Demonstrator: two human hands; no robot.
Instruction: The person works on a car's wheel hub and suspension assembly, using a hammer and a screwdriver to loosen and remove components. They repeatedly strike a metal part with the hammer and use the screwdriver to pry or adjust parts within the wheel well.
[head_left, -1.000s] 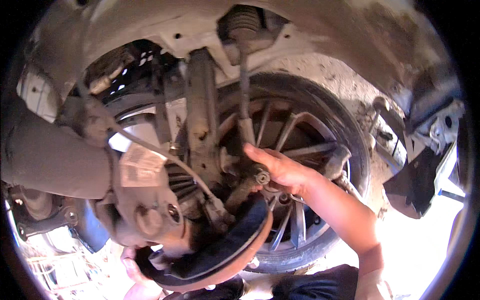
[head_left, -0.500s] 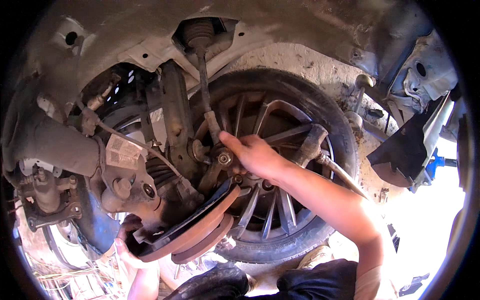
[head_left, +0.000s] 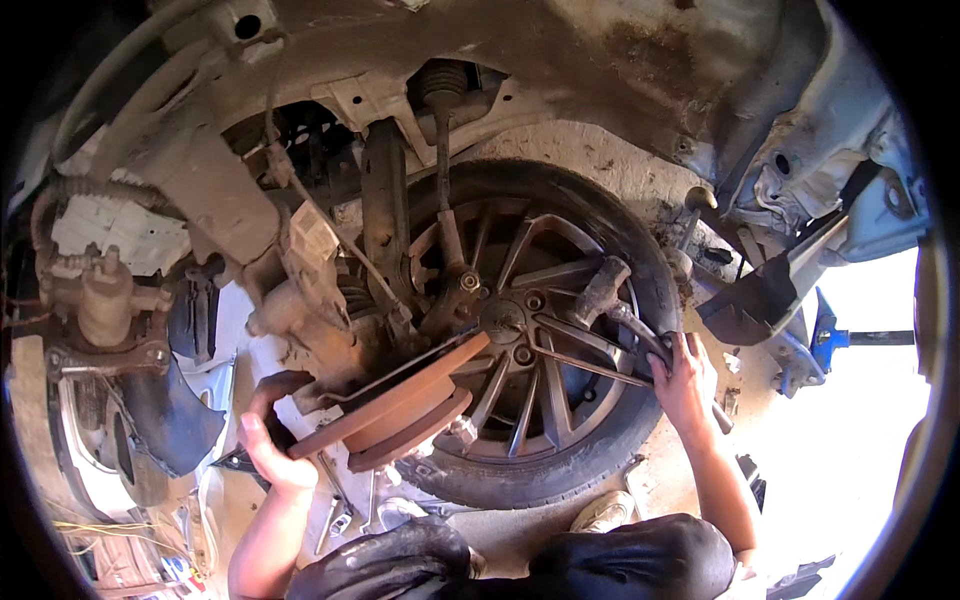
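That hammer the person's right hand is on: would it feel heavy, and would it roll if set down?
The hammer is probably head-heavy: a chunky metal head on a slimmer handle, which the right hand grips low down. It looks rigid, not fragile. The blocky head should stop it rolling far. Its surface looks dusty and worn, so the grip may be slightly slick.

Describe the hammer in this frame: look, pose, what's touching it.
The hammer has a dull, worn metal head at its upper left end and a dark handle slanting down to the right. It lies across the spokes of the wheel propped behind it. The right hand grips the lower handle; the head looks free of the hub.
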